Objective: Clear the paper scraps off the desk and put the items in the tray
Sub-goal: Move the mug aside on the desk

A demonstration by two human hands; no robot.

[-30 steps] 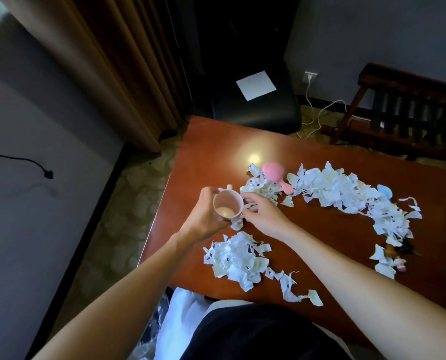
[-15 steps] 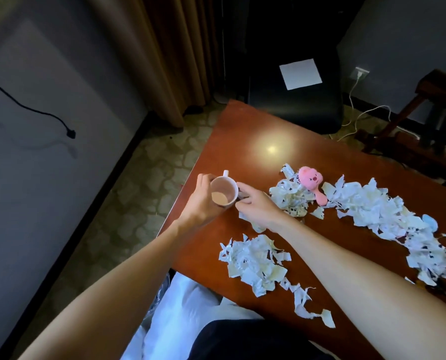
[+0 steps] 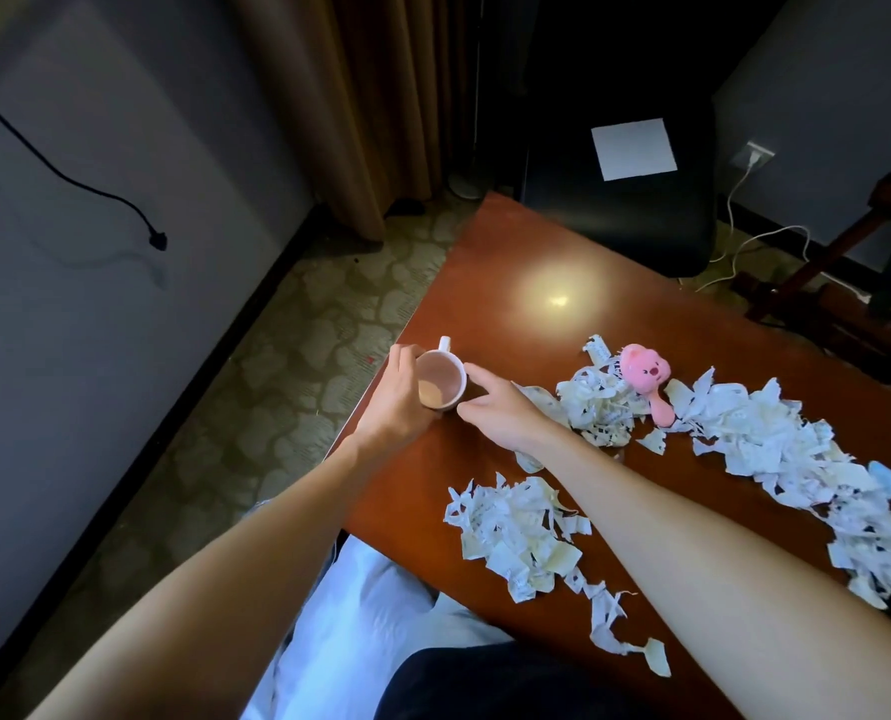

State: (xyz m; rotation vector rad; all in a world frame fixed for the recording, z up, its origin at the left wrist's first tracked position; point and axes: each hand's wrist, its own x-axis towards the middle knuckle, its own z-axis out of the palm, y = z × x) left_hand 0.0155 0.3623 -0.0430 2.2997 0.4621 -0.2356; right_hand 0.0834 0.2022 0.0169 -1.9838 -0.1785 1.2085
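Observation:
A small white mug (image 3: 441,379) stands at the left edge of the brown desk (image 3: 526,262), handle pointing away. My left hand (image 3: 399,400) wraps its left side. My right hand (image 3: 495,410) touches its right side with the fingertips. White paper scraps lie in a near pile (image 3: 516,532), a middle pile (image 3: 596,407) and a long band (image 3: 776,449) curving to the right. A pink plush toy (image 3: 643,376) rests between the middle pile and the band. A pale blue item (image 3: 882,478) peeks out of the scraps at the right. No tray is in view.
A black chair (image 3: 630,210) with a white sheet (image 3: 633,148) on its seat stands behind the desk. A dark wooden rack (image 3: 869,283) is at the far right, with a white cable (image 3: 734,252) on the floor. Curtains and patterned floor lie left of the desk.
Both hands have carried the mug leftward, away from the scraps, to the desk's left edge. The view has swung left, so the right end of the scrap band is cut off.

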